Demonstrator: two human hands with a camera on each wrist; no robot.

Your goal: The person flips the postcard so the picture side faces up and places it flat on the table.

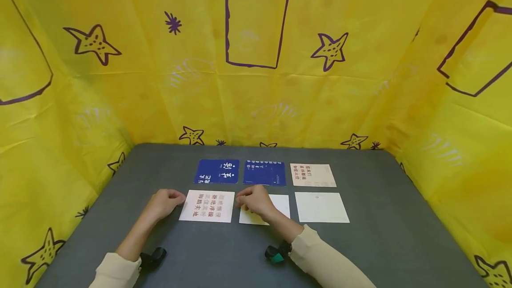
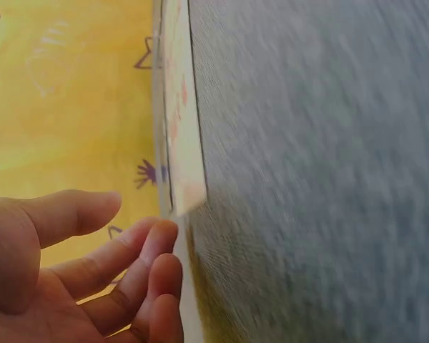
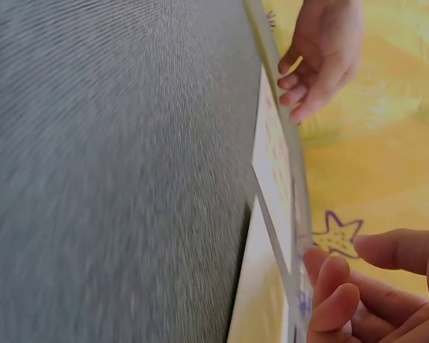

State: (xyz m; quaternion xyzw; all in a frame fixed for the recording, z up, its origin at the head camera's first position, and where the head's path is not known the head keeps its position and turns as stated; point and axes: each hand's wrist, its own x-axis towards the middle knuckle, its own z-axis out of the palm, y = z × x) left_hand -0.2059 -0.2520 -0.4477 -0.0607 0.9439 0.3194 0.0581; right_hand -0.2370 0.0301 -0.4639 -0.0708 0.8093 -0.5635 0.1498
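Note:
A white card with red and grey characters (image 1: 206, 206) lies flat at the front left of two rows of cards. My left hand (image 1: 164, 203) is at its left edge, fingertips close to the card; in the left wrist view thumb and fingers are apart with nothing between them. On the card's other side is my right hand (image 1: 256, 200), over a plain white card (image 1: 281, 203) that it partly covers. The right wrist view shows its fingers (image 3: 332, 307) loosely bent, the thumb apart, holding nothing.
Behind lie two blue cards with white writing (image 1: 218, 171) (image 1: 264, 174) and a cream card with characters (image 1: 313, 175). Another white card (image 1: 322, 207) is at the front right. Yellow patterned cloth (image 1: 256, 97) surrounds the dark grey table (image 1: 372, 252) at the back and sides.

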